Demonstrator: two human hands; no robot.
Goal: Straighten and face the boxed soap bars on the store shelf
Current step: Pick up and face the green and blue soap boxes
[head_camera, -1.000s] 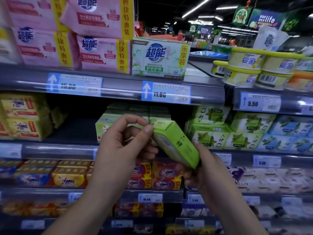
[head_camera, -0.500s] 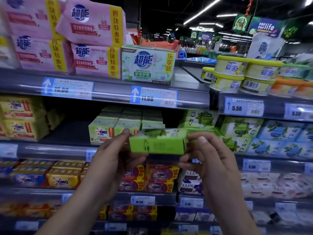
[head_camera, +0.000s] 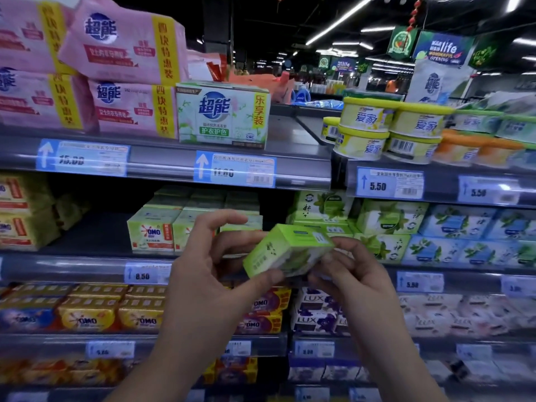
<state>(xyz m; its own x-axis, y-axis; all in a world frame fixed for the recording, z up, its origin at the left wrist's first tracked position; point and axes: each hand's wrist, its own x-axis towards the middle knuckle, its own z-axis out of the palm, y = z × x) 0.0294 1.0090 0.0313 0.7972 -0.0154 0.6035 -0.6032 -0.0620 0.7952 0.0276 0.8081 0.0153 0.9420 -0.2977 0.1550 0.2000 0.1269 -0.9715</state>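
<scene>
Green soap box [head_camera: 287, 250] is held tilted in the air, in front of the middle shelf [head_camera: 87, 268], clear of the stock. Left hand [head_camera: 203, 274] grips its lower left corner, thumb beneath, fingers behind. Right hand [head_camera: 356, 282] pinches its right end with curled fingers. Behind: OMO boxes [head_camera: 152, 233] at left, matching green boxes [head_camera: 322, 207] at right

Top shelf [head_camera: 293, 140], left end: pink soft packs [head_camera: 116, 47] stacked two high, the uppermost one tilted. Next bay to my right: yellow-lidded round tubs [head_camera: 365, 117] stacked in twos at the front edge, orange-lidded tubs [head_camera: 464, 146] just beside them. Blue price tags on the front rails: 15.00 tag [head_camera: 82, 158], 5.50 tag [head_camera: 388, 184]. Overhead I see a "life" banner [head_camera: 443, 49] and ceiling strip lights [head_camera: 336, 24].
</scene>
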